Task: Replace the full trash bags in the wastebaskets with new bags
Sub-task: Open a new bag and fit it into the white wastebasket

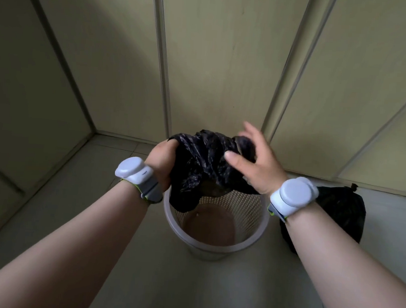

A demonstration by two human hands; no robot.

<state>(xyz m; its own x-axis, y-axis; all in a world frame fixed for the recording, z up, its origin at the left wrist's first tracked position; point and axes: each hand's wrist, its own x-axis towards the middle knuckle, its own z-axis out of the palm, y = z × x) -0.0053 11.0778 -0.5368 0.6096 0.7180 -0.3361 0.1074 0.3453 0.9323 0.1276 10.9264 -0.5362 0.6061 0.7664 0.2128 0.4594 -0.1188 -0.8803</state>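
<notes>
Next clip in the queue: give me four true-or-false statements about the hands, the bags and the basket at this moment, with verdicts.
1. The left hand grips the crumpled black bag. True.
2. The wastebasket is already lined with a bag. False: its mesh wall and bottom are bare, and the crumpled black bag is held above its opening.
3. The right hand is clenched into a fist. False: its fingers are spread and it rests against the crumpled black bag.
4. A tied black bag sits on the floor to the right of the wastebasket. True.
</notes>
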